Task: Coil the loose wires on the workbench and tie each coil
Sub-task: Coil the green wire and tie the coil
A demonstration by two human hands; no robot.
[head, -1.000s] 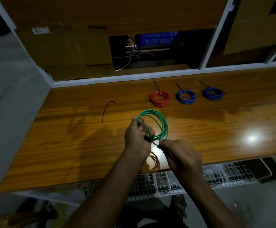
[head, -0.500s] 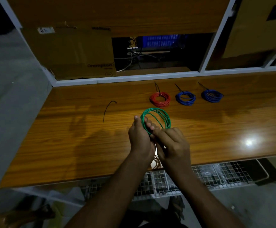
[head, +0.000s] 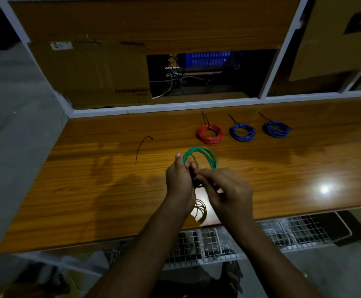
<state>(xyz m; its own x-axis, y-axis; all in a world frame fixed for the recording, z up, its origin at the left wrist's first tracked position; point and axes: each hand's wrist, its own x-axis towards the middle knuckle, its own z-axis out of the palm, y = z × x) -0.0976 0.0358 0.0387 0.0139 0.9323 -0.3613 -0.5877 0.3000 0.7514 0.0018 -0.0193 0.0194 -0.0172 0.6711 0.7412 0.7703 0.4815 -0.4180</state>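
Note:
A green wire coil (head: 205, 154) stands upright above the wooden workbench (head: 89, 190). My left hand (head: 179, 179) grips its near side, thumb up against the loops. My right hand (head: 226, 190) is pressed up beside the left, fingers curled at the coil's lower part; what they pinch is hidden, a dark strand shows between the hands. Further back lie a red coil (head: 209, 134) and two blue coils (head: 242, 132) (head: 276, 129), each with a black tie sticking out. A loose black cable tie (head: 141, 148) lies to the left.
A cardboard box (head: 93, 69) stands behind the white frame (head: 164, 108) at the bench's back. A dark opening with cables and a blue-lit device (head: 209, 61) is beside it. A wire mesh tray (head: 239, 241) hangs below the front edge.
My right hand came up from below right to meet the left hand at the green coil and stays there. The coil has tilted a little more upright.

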